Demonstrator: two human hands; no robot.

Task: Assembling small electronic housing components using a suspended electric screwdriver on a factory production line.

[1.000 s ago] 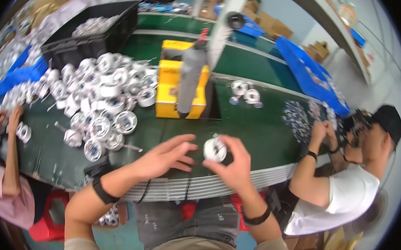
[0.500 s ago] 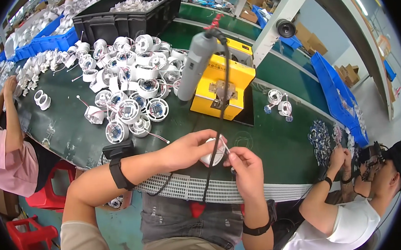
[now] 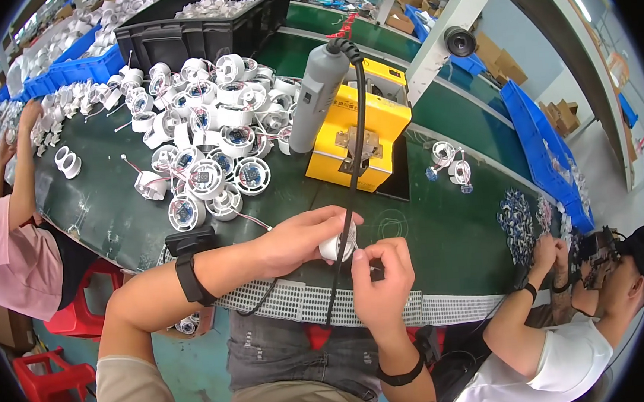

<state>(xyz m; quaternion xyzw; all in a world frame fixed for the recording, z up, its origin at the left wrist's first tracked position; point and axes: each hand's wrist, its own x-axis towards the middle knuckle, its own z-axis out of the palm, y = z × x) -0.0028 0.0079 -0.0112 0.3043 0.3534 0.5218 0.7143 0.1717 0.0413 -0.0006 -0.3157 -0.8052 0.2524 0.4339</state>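
Observation:
My left hand (image 3: 306,239) is closed around a small white round plastic housing (image 3: 331,249), held just above the near side of the green table. My right hand (image 3: 384,275) is beside it, thumb and forefinger pinched together close to the housing's right edge. Whatever lies between those fingertips is too small to make out. A black cable (image 3: 355,172) hangs across the view in front of the housing and hides part of it. This cable runs from a grey cylindrical hand tool (image 3: 317,100) hanging upright beyond my hands, beside a yellow box-shaped machine (image 3: 351,135).
A heap of white round housings with circuit boards and wires (image 3: 212,119) covers the far left table. Two more assemblies (image 3: 454,163) lie right of the machine. Behind stand a black bin (image 3: 206,33) and blue trays (image 3: 538,141). Co-workers sit on both sides; small parts (image 3: 521,224) lie right.
My right hand has turned and shifted slightly left and down, its fingers still pinched. The housing has tilted in my left hand. The thin pale strip between my hands no longer shows clearly.

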